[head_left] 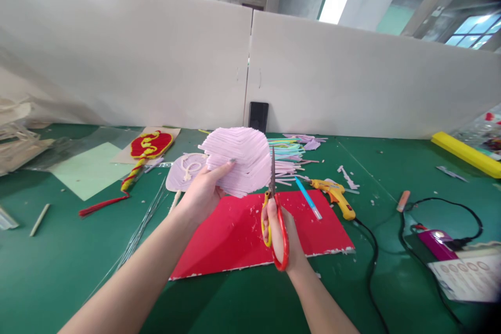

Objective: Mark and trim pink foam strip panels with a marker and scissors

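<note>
My left hand [207,188] grips a fan-shaped piece of pale lilac strips [242,159], laid close together in a chevron pattern, thumb on top. My right hand [279,229] has its fingers through the handles of scissors [279,240], one handle red and the other yellow. Their blades point up and stand right at the right edge of the lilac piece. Whether they touch it I cannot tell. Under both hands lies a red board [235,235] with frayed white edges and small scraps on it. Behind my left hand is a flat lilac oval [178,175] with a cream cord.
Loose pastel strips [287,154] lie behind the board. A blue pen [309,198] and a yellow glue gun [334,195] rest at right, its black cord trailing past a purple power box [436,244]. Left are a red-and-yellow fan [151,145] and thin wires [146,219]. A phone [258,116] leans on the partition.
</note>
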The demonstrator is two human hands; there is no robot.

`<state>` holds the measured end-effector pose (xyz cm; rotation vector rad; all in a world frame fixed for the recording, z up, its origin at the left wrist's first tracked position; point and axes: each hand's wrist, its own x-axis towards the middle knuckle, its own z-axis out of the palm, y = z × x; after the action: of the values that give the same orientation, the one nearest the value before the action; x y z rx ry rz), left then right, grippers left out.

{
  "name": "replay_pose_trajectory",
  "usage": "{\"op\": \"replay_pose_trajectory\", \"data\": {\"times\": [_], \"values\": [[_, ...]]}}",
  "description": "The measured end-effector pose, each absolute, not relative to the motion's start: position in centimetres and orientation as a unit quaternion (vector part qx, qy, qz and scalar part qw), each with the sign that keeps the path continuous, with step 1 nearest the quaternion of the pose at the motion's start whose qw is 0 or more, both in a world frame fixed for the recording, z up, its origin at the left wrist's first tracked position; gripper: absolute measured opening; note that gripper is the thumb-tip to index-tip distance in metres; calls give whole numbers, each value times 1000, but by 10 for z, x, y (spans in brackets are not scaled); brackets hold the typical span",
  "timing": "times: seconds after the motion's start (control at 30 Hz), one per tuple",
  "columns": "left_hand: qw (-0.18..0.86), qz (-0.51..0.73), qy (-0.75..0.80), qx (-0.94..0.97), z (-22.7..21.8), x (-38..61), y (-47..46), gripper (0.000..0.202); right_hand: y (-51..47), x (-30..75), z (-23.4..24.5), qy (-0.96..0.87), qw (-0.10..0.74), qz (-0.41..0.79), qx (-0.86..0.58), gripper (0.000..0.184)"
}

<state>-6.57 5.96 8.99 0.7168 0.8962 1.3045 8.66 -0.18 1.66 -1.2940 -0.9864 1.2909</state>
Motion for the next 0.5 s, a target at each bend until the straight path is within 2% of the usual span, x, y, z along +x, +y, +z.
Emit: {"op": "replay_pose_trajectory", "data": {"times": [0.5], "values": [[643,573,400,314,87,-66,60,41,-2,85,19,-393,495,546,-549,54]]}}
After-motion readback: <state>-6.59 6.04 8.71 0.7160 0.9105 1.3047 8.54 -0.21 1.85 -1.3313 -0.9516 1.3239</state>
